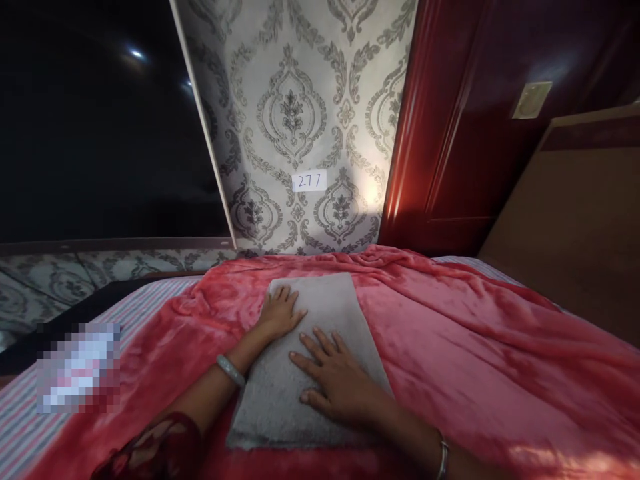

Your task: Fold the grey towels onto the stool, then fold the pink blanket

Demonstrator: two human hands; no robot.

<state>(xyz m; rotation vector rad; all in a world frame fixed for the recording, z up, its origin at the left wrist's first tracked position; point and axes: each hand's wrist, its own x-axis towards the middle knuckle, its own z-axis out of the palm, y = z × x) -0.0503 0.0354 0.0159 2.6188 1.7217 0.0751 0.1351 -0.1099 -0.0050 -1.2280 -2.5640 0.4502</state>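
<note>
A grey cloth (320, 300), roughly rectangular like a towel, lies spread flat on a red plush blanket (430, 327). My left hand (281, 313) rests on its upper left part with the fingers stretched out. Lower down and to the right, my right hand (335, 377) lies on the same cloth, palm down and fingers spread. Neither hand grips anything. The cloth's lower right edge is partly hidden by my right hand and forearm.
Striped bedding (160, 293) shows beside the blanket. A large dark screen (100, 133) stands at the left. Behind are patterned wallpaper (290, 100) with a paper label (309, 181) reading 277, and a dark red wooden panel (450, 133). A blurred patch (79, 368) covers something at the left.
</note>
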